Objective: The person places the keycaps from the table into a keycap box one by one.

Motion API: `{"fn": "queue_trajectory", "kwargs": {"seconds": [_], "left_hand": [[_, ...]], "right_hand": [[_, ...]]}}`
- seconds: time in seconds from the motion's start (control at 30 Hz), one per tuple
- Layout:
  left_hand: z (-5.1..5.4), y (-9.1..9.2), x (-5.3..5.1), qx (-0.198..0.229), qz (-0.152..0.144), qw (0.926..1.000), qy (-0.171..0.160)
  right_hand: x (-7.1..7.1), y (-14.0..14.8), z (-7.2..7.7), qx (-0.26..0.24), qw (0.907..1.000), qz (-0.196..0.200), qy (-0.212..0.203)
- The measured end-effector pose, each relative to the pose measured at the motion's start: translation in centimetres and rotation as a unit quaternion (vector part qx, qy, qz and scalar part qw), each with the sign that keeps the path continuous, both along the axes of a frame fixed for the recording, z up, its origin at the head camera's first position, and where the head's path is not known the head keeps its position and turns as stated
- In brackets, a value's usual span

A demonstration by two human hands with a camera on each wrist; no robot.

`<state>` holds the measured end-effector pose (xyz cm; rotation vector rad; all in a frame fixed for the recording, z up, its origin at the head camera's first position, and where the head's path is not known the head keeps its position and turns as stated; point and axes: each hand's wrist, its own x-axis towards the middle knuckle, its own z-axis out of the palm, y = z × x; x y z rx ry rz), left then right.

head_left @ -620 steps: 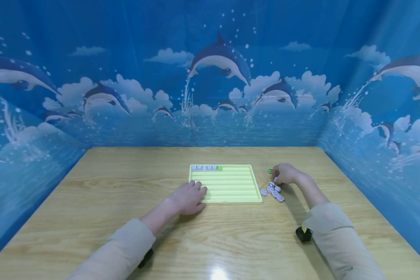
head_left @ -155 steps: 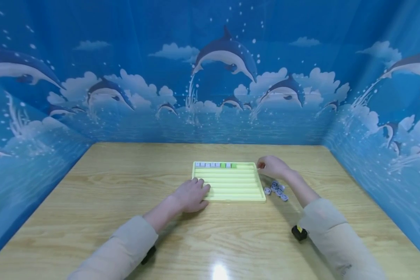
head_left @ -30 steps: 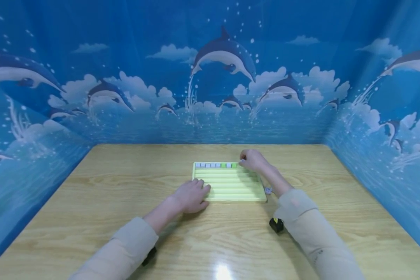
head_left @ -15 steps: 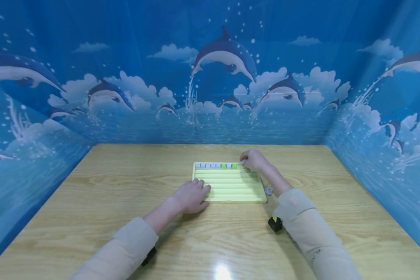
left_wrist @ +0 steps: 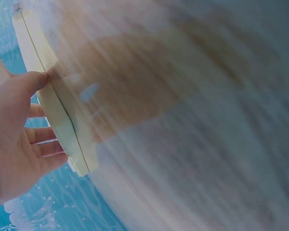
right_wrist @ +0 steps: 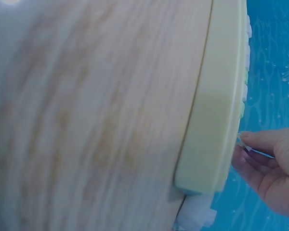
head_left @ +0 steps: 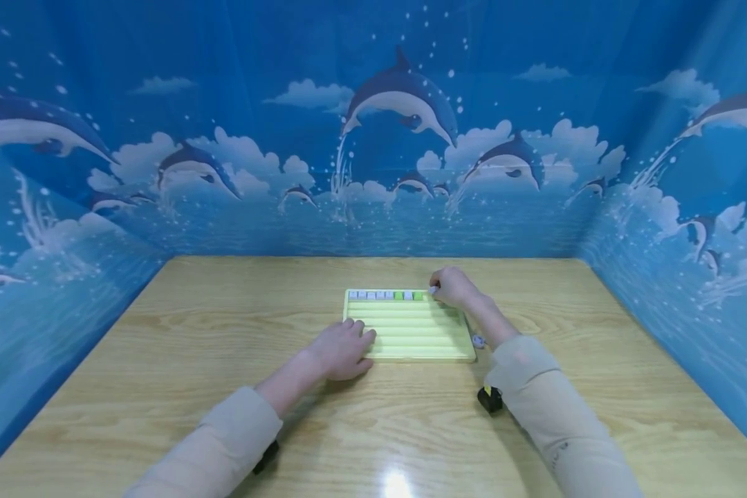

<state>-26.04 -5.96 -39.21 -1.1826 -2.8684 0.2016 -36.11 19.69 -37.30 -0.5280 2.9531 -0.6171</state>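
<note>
A pale yellow-green ridged tray [head_left: 411,339] lies on the table. Along its back groove runs a row of small tiles [head_left: 371,295], mostly white with two green ones. My left hand [head_left: 342,349] rests on the tray's front left corner, fingers over the left part and thumb at the front edge; the left wrist view shows the thumb [left_wrist: 31,83] touching the tray's side. Between thumb and fingertips my right hand [head_left: 454,287] pinches a small white tile [head_left: 433,290], just right of the row's last green tile. In the right wrist view, the pinched tile's face is not readable.
A loose white tile [head_left: 478,341] lies beside the tray's right edge; the right forearm covers the area behind it. The wooden table [head_left: 373,415] meets a blue dolphin-print curtain [head_left: 274,173] at the back and sides.
Since the first frame, a white and a green tile have joined the row. The right hand has gone from the loose pile to above the back groove; lately it barely shifts. Left hand stays put.
</note>
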Motion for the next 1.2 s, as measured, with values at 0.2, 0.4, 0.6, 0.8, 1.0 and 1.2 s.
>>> {"fn": "queue_trajectory", "kwargs": {"seconds": [0.2,0.4,0.6,0.8,1.0,1.2], "left_hand": [[-0.31,0.13,-0.29,-0.007,0.007,0.9999,0.002],[-0.07,0.18,-0.09,-0.012,0.009,0.9999,0.001],[0.02,0.11,0.04,-0.005,0.006,1.0000,0.006],[-0.13,0.05,-0.06,-0.001,0.006,1.0000,0.006],[-0.17,0.09,-0.09,-0.003,0.010,0.9999,0.003],[-0.19,0.10,-0.11,-0.005,0.007,1.0000,0.005]], "right_hand": [[-0.33,-0.26,-0.25,0.011,0.9999,0.006,0.000],[-0.40,-0.40,-0.23,0.029,0.9995,0.013,0.004],[-0.35,-0.42,-0.36,0.031,0.9995,0.008,-0.005],[-0.36,-0.37,-0.55,0.041,0.9990,0.015,0.000],[-0.32,-0.29,-0.60,0.059,0.9979,0.024,0.004],[-0.46,-0.42,-0.43,0.066,0.9974,0.029,-0.007]]}}
